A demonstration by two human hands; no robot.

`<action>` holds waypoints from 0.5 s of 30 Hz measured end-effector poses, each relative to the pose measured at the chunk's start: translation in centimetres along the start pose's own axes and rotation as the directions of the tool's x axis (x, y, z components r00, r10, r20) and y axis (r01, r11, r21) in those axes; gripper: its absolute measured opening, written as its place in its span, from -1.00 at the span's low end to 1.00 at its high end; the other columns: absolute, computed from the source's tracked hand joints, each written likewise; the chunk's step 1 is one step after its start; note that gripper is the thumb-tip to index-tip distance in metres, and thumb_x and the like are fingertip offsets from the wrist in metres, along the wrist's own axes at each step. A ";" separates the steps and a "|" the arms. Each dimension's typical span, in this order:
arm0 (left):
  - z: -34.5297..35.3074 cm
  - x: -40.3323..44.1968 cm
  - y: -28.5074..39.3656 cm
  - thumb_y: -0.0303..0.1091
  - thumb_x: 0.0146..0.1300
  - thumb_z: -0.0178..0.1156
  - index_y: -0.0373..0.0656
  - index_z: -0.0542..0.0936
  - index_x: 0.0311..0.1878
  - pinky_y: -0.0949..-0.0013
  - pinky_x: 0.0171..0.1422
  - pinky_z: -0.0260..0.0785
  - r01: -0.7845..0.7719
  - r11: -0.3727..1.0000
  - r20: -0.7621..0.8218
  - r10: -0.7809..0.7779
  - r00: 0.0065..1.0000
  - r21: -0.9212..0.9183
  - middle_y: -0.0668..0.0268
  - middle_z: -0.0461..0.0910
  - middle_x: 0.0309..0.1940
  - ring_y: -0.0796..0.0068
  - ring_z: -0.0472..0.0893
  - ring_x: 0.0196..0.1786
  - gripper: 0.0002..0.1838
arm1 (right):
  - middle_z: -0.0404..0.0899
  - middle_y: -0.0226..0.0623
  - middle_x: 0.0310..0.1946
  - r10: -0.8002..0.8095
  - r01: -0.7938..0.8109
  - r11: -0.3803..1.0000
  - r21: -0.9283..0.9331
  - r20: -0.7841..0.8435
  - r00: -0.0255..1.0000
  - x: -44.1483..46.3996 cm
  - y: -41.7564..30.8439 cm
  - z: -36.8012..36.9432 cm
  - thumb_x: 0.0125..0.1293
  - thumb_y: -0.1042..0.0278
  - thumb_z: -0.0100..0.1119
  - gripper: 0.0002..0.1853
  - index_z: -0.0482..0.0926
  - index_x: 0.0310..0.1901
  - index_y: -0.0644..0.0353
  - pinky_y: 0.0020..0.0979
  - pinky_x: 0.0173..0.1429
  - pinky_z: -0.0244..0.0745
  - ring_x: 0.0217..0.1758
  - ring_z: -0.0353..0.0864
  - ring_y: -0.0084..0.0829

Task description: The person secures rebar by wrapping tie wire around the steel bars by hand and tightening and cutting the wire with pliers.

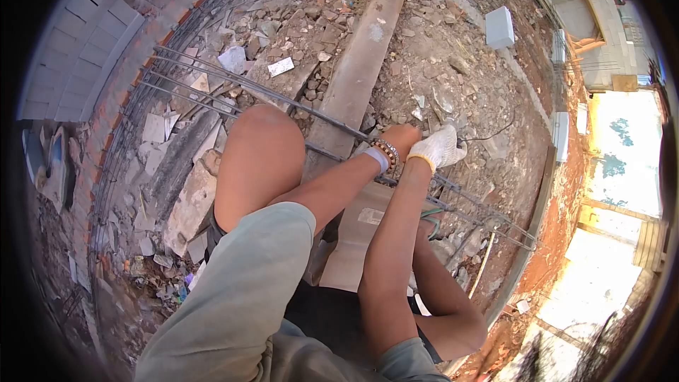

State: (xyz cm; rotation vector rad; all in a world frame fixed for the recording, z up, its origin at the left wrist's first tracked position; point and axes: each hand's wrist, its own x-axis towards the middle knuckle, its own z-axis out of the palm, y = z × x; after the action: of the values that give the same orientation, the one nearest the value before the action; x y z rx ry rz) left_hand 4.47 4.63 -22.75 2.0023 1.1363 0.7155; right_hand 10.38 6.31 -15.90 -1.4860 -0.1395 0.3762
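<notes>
My left hand, bare with a beaded bracelet and a pale wristband, is closed beside the steel rebar cage. What its fingers hold is hidden. Close against it is my right hand, in a white knitted glove with a yellow cuff, its fingers curled together. A thin dark wire runs out from the gloved fingers and bends up to the right. Both hands are over the rebar, which crosses diagonally from upper left to lower right and passes beneath my wrists.
A long concrete beam lies across broken rubble ahead. Under my arms is a brown board. A white block sits upper right. A low brick edge curves along the left. My bent knee is beside the rebar.
</notes>
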 end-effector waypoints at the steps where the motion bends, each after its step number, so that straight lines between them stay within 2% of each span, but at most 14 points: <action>1: 1.1 0.0 -0.2 -0.28 0.07 0.34 -0.20 0.70 -0.26 0.02 -0.04 0.59 0.026 1.000 0.042 -0.026 0.999 0.004 -0.02 0.71 -0.26 -0.03 0.72 -0.10 -0.78 | 0.52 -0.21 -0.24 0.043 -0.043 0.999 -0.015 -0.010 0.999 0.5 0.5 -0.6 0.11 0.55 0.22 -0.43 0.32 0.20 0.23 -0.18 -0.22 0.42 -0.33 0.48 -0.34; 3: 0.8 0.9 0.1 -0.29 0.07 0.34 -0.19 0.71 -0.26 0.02 -0.04 0.59 0.047 0.998 0.086 -0.050 0.995 0.035 -0.02 0.72 -0.26 -0.04 0.72 -0.11 -0.79 | 0.52 -0.21 -0.27 0.110 -0.110 0.994 -0.003 -0.001 0.994 0.3 -0.8 -0.3 0.12 0.57 0.20 -0.40 0.30 0.24 0.23 -0.19 -0.26 0.41 -0.35 0.49 -0.34; 4: 0.8 1.0 0.2 -0.26 0.06 0.36 -0.16 0.73 -0.27 0.03 -0.03 0.60 0.045 0.996 0.076 -0.051 0.996 0.078 -0.02 0.72 -0.24 -0.03 0.72 -0.12 -0.79 | 0.54 -0.22 -0.27 0.117 -0.118 0.988 -0.096 -0.010 0.993 -0.3 -1.6 0.1 0.13 0.55 0.20 -0.39 0.30 0.26 0.23 -0.20 -0.27 0.41 -0.37 0.50 -0.34; 7: 0.4 0.3 0.3 -0.19 0.08 0.35 -0.17 0.66 -0.19 0.01 -0.06 0.57 0.029 0.999 0.095 -0.033 0.995 0.045 0.01 0.71 -0.24 -0.01 0.71 -0.11 -0.70 | 0.59 -0.16 -0.18 0.072 -0.072 0.997 -0.037 0.010 0.997 -0.6 -1.0 -0.5 0.07 0.40 0.40 -0.23 0.27 0.33 0.28 -0.17 -0.22 0.48 -0.31 0.56 -0.28; 10: 0.9 -0.5 0.0 -0.16 0.05 0.36 -0.12 0.69 -0.13 0.03 0.00 0.58 -0.009 0.999 0.025 0.008 1.000 0.034 0.04 0.72 -0.20 0.02 0.71 -0.08 -0.66 | 0.60 -0.15 -0.14 0.187 -0.187 0.982 0.004 0.012 0.982 -3.6 -3.4 0.2 0.07 0.25 0.50 -0.26 0.36 0.25 0.29 -0.17 -0.13 0.51 -0.23 0.59 -0.24; 12: 1.2 -1.7 0.0 -0.14 0.06 0.36 -0.13 0.64 -0.08 0.01 0.03 0.55 -0.038 0.996 -0.147 0.026 0.989 -0.085 0.05 0.71 -0.20 0.03 0.70 -0.06 -0.61 | 0.60 -0.16 -0.15 0.037 -0.046 0.995 -0.092 -0.102 0.994 -3.2 -2.0 0.7 0.10 0.15 0.50 -0.36 0.45 0.13 0.29 -0.17 -0.10 0.51 -0.18 0.58 -0.25; 13: 1.0 -1.8 -0.3 -0.14 0.06 0.37 -0.15 0.60 -0.07 0.00 0.04 0.53 -0.041 0.989 -0.181 0.015 0.983 -0.141 0.04 0.70 -0.18 0.00 0.68 -0.04 -0.59 | 0.61 -0.17 -0.16 -0.041 0.020 0.990 -0.142 -0.151 0.988 -3.2 -1.4 1.3 0.12 0.10 0.51 -0.40 0.49 0.08 0.28 -0.17 -0.09 0.51 -0.16 0.58 -0.26; 14: 0.7 -2.1 -0.5 -0.15 0.06 0.39 -0.16 0.56 -0.06 -0.01 0.06 0.51 -0.047 0.980 -0.214 0.004 0.977 -0.195 0.02 0.69 -0.17 -0.03 0.67 -0.02 -0.57 | 0.60 -0.22 -0.24 -0.158 0.153 0.982 -0.107 -0.040 0.987 -3.5 -0.8 1.6 0.21 0.05 0.45 -0.57 0.55 -0.14 0.25 -0.20 -0.12 0.48 -0.17 0.55 -0.34; 15: 0.1 -2.3 -0.6 -0.16 0.05 0.40 -0.17 0.51 -0.05 -0.03 0.07 0.49 -0.057 0.967 -0.247 -0.006 0.969 -0.249 0.01 0.67 -0.16 -0.05 0.65 0.00 -0.55 | 0.59 -0.25 -0.28 -0.190 0.197 0.972 -0.128 0.063 0.980 -3.3 -0.5 1.5 0.23 0.08 0.44 -0.60 0.54 -0.18 0.24 -0.21 -0.14 0.47 -0.20 0.53 -0.36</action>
State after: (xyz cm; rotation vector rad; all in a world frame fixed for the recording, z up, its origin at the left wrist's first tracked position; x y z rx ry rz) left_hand 3.21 2.78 -23.57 1.7483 1.0964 1.0913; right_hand 6.86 6.65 -14.82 -1.5795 -0.3539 0.2501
